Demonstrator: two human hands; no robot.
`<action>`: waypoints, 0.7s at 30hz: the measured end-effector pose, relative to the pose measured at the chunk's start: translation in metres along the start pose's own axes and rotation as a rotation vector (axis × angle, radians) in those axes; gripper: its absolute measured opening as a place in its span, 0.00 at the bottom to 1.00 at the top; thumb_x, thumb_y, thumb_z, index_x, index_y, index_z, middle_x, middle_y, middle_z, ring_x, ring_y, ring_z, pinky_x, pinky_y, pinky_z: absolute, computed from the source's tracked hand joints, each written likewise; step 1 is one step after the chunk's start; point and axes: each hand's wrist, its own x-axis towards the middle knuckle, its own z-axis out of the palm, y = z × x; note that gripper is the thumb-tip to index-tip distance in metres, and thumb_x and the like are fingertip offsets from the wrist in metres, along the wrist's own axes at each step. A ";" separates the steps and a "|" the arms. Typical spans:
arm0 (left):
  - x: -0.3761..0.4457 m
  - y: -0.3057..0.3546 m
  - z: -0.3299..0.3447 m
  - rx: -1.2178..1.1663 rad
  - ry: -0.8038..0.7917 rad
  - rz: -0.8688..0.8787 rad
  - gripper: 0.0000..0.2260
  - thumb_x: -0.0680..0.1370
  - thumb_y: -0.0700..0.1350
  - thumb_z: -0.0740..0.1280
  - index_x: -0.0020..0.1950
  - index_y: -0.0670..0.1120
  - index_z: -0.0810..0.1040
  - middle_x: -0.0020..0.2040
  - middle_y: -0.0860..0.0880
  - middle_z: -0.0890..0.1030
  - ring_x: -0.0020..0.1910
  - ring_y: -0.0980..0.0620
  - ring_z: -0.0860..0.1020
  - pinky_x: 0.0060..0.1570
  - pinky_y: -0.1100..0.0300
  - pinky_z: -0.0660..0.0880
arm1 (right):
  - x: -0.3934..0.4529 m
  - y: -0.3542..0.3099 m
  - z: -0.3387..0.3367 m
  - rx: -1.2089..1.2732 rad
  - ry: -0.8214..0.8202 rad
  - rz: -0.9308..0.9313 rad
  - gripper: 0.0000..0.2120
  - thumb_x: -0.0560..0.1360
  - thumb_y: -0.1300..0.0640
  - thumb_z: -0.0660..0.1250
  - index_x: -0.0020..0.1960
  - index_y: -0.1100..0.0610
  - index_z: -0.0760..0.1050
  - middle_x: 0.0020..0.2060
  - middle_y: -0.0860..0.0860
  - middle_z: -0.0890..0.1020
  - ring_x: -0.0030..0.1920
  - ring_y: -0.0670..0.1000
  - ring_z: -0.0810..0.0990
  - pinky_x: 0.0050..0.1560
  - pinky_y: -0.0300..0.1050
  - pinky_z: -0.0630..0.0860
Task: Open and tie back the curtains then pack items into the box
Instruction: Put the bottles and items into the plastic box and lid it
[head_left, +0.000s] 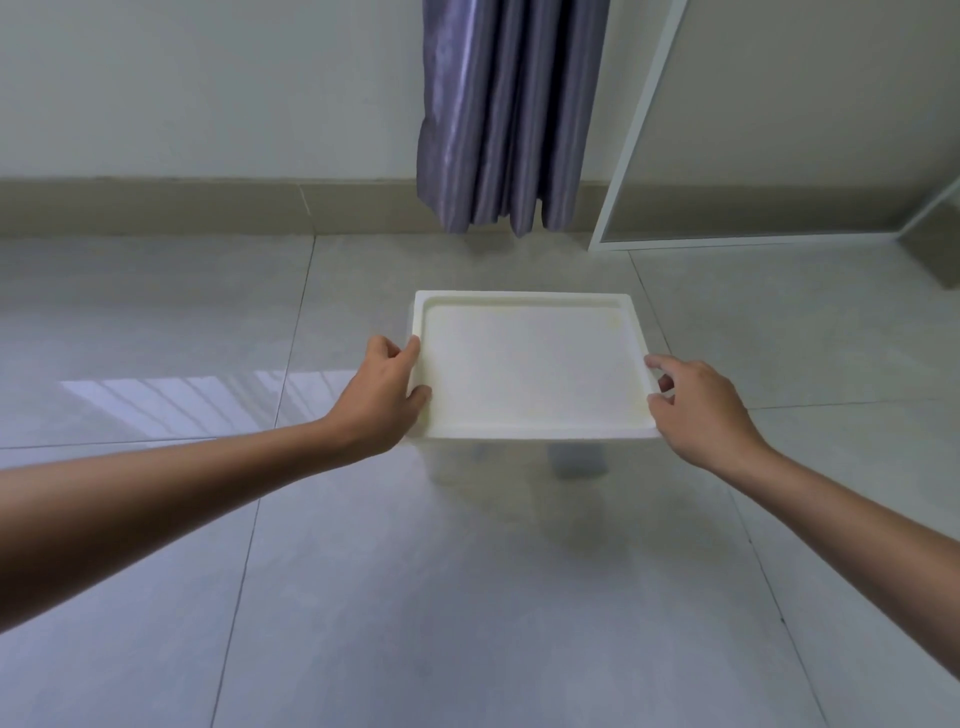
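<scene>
**White lid held level over the floor, one hand at each short side**

The white lid (530, 366), a shallow rectangular piece with a raised rim, sat at the centre of the frame with its recessed face turned up toward the camera. Its long axis ran left to right across the picture, and its short sides pointed toward the two hands. Below its near edge a translucent box (519, 462) showed faintly, with a dark shape inside that was too blurred to name; most of the box was hidden under the lid.

The left hand (387, 395) gripped the lid's left short side, thumb on top of the rim and fingers curled round the edge. The right hand (696, 410) held the right short side near the lower corner, its fingertips pinching the rim. The hands were well apart, the lid spanning the space between them.

Beyond the lid, in the upper middle of the frame, a purple curtain (509, 114) hung gathered in folds, its hem just above the tiled floor (467, 597). A white frame (623, 156) leaned in the upper right, cut off by the picture's edge.
</scene>
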 end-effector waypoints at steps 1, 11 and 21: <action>0.001 0.000 0.000 0.003 0.000 0.002 0.23 0.80 0.44 0.61 0.74 0.43 0.59 0.54 0.47 0.63 0.46 0.46 0.72 0.44 0.59 0.71 | 0.000 0.001 0.000 -0.008 0.007 -0.006 0.24 0.77 0.62 0.60 0.73 0.55 0.67 0.51 0.55 0.75 0.50 0.55 0.74 0.48 0.45 0.69; -0.004 -0.008 0.004 0.253 0.038 0.173 0.31 0.80 0.54 0.59 0.77 0.42 0.53 0.76 0.42 0.52 0.73 0.42 0.55 0.71 0.51 0.60 | -0.011 -0.007 0.010 -0.154 0.065 -0.136 0.29 0.81 0.46 0.56 0.77 0.58 0.55 0.77 0.55 0.55 0.76 0.55 0.55 0.71 0.51 0.61; 0.001 -0.015 0.007 0.329 -0.198 0.226 0.38 0.77 0.66 0.44 0.77 0.42 0.41 0.77 0.46 0.35 0.75 0.52 0.36 0.74 0.57 0.40 | -0.014 0.001 0.030 -0.168 -0.097 -0.278 0.41 0.76 0.30 0.42 0.79 0.54 0.40 0.78 0.49 0.39 0.75 0.43 0.32 0.72 0.42 0.43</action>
